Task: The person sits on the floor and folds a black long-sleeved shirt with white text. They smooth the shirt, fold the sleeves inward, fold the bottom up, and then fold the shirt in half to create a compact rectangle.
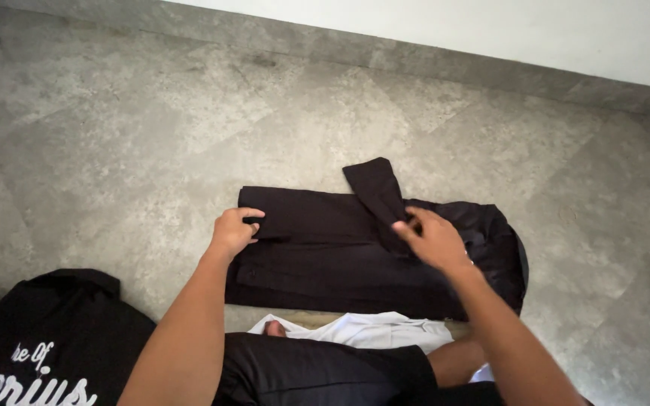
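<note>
A black garment (340, 256) lies partly folded on the grey stone floor (152, 135) in front of me. My left hand (235, 230) pinches a fold near the garment's left end. My right hand (434, 239) grips the garment's sleeve (376, 189), which sticks up toward the far edge. The collar end bunches at the right (502, 248). Both forearms reach out from the lower edge of the view.
A second black garment with white lettering (47, 346) lies at the lower left. A white cloth (370, 331) rests near my knees and black shorts (317, 372). A pale wall (490, 30) runs along the far side.
</note>
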